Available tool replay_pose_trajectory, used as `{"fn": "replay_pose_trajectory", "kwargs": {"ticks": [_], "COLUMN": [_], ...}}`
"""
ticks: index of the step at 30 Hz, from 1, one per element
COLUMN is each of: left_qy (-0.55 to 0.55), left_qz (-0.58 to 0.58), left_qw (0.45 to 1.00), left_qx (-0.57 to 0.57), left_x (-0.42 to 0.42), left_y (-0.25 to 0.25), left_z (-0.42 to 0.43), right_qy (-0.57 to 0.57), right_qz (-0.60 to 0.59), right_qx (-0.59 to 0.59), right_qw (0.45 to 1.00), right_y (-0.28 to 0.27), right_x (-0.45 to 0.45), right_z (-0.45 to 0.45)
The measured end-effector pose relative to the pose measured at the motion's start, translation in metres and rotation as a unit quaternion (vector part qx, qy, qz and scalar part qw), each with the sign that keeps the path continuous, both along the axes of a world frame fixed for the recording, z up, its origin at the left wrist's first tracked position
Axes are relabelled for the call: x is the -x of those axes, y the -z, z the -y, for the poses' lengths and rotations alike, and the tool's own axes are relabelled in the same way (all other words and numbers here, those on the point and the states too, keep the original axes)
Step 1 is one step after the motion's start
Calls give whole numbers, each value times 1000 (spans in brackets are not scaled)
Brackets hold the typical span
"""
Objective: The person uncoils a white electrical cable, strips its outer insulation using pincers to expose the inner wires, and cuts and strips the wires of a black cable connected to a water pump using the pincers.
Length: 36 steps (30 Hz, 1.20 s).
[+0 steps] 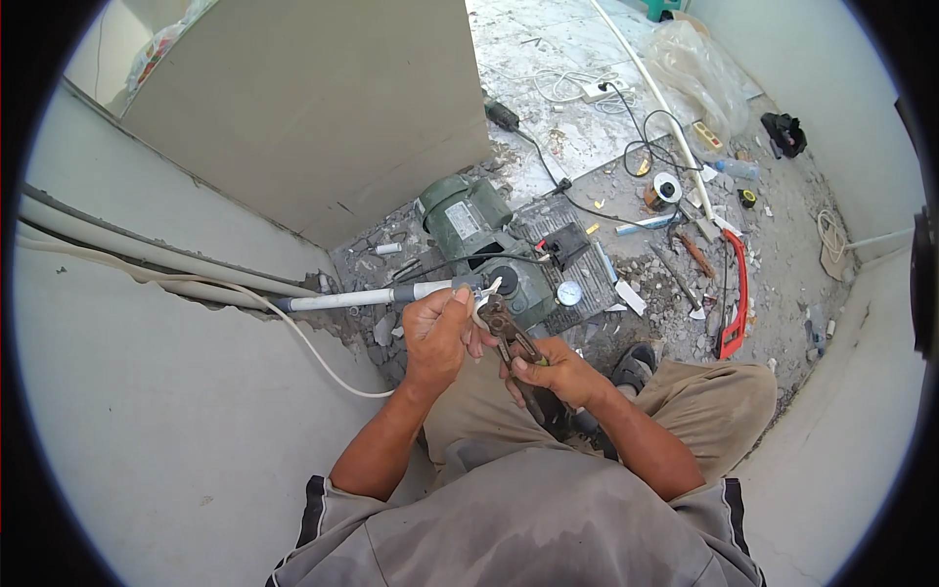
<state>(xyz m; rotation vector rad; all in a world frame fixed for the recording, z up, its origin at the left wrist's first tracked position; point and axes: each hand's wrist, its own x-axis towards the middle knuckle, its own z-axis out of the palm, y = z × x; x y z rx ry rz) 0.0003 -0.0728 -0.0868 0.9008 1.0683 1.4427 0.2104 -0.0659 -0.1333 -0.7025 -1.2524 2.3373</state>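
My left hand [437, 335] pinches a small white piece [481, 311] beside the end of the white pipe [362, 297]. My right hand [559, 375] is wrapped round the handles of dark, rusty pliers [511, 336], whose head touches or nearly touches the white piece. Just beyond both hands sits a green pump [468, 223] with a round pressure gauge [568, 293] at its right side. The pipe runs from the left wall to a grey fitting by the pump. My left fingertips partly cover the small piece, so its full shape is hidden.
A red hacksaw [736, 298], a tape roll [662, 190], a yellow-black tape measure [747, 198] and a long white pipe [657, 93] lie on the rubble at right. A tan panel [313, 108] stands at upper left. Cables cross the floor, and walls rise on both sides.
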Motion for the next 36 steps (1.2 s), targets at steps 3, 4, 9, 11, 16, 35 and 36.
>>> {"fn": "replay_pose_trajectory", "kwargs": {"ticks": [3,4,9,11,16,35,36], "left_qy": [-5,-6,-2,0,13,223,232], "left_qz": [31,42,113,132,110,-317,-326], "left_qw": [999,999,993,991,994,922,916], "left_qx": [-9,-11,-15,-20,-10,-20,-25], "left_x": [-1,-1,-3,-3,0,30,29], "left_y": [-4,-4,-8,-9,-8,-20,-22], "left_z": [-1,-1,0,0,-8,-26,-28], "right_qy": [-2,-3,4,10,62,-107,-110], "right_qz": [-12,-12,-64,-78,3,492,489], "right_qx": [4,4,57,70,5,-566,-563], "right_qw": [1000,1000,996,994,998,653,657], "right_y": [1,1,-6,-8,-23,-115,-114], "right_x": [2,2,7,10,9,-38,-38], "right_z": [1,1,10,13,7,-79,-80]}}
